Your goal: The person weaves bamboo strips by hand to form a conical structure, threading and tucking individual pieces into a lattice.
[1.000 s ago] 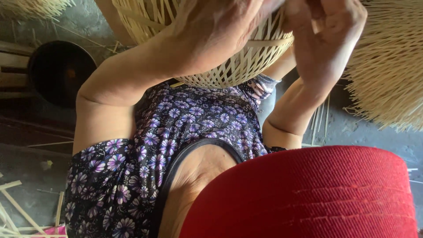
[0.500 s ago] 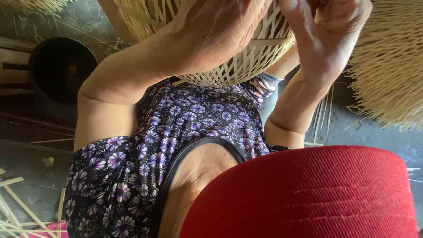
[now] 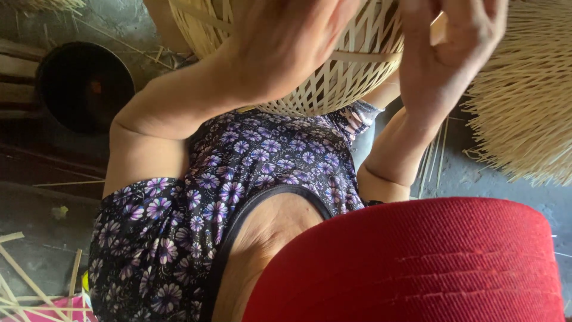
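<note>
Pressing left hand (image 3: 292, 42) flat against the woven bamboo basket (image 3: 351, 71), elbow bent; raising right hand (image 3: 453, 53) beside it, fingers loosely curled, holding nothing visible.

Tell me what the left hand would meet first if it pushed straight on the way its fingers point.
Most likely the woven bamboo basket: the left hand already lies against its lattice wall, fingers reaching up past the frame's top edge. Fingertips are out of view, so the exact contact point is uncertain.
</note>
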